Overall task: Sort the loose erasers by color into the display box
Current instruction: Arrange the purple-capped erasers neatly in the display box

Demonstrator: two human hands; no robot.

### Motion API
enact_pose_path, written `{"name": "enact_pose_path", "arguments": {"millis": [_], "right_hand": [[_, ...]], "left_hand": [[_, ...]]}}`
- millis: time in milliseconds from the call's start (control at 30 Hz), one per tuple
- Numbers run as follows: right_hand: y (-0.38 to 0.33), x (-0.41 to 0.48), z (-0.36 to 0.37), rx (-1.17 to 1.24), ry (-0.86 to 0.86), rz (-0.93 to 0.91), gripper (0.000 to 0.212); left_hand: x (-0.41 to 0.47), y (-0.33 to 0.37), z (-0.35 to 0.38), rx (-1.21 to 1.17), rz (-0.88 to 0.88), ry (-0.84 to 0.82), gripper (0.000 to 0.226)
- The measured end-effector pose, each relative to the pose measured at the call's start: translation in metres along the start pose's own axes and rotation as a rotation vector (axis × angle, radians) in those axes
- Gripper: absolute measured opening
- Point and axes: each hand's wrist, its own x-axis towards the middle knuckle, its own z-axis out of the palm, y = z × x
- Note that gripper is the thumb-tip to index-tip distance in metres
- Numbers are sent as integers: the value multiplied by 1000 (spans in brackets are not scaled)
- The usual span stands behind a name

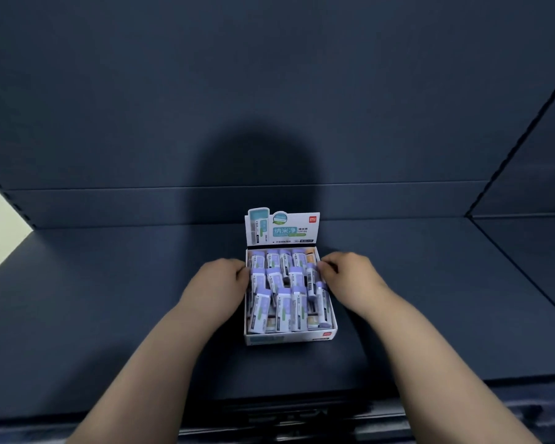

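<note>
Dark blue shelf (109,299), where we work both hands at the sides of a display box (289,338) on it, sorting erasers by color.

Our left hand (220,278) curls against the box's left wall, likely to steady it, though we cannot tell if it grips. Our right hand (350,274) pinches a barcode-up eraser (311,279) by the right wall. Purple erasers (282,283) crowd the box in loose rows, and an orange eraser (311,258) sits in the far right corner.

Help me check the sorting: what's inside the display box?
It holds sleeved erasers packed in rows, mostly purple-ended, with an orange eraser in the far right corner of the display box. A lower layer is largely covered, so its colors cannot be told.
</note>
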Motion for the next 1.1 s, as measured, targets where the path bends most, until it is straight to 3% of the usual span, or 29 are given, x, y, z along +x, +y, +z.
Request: {"name": "enact_pose_path", "arguments": {"millis": [333, 1100], "right_hand": [[-1, -4, 8, 28, 62, 1, 23], [-11, -17, -2, -125, -17, 120, 29]], "left_hand": [[-4, 2, 0, -40, 14, 19, 38], [-16, 4, -1, 107, 75, 14, 28]]}}
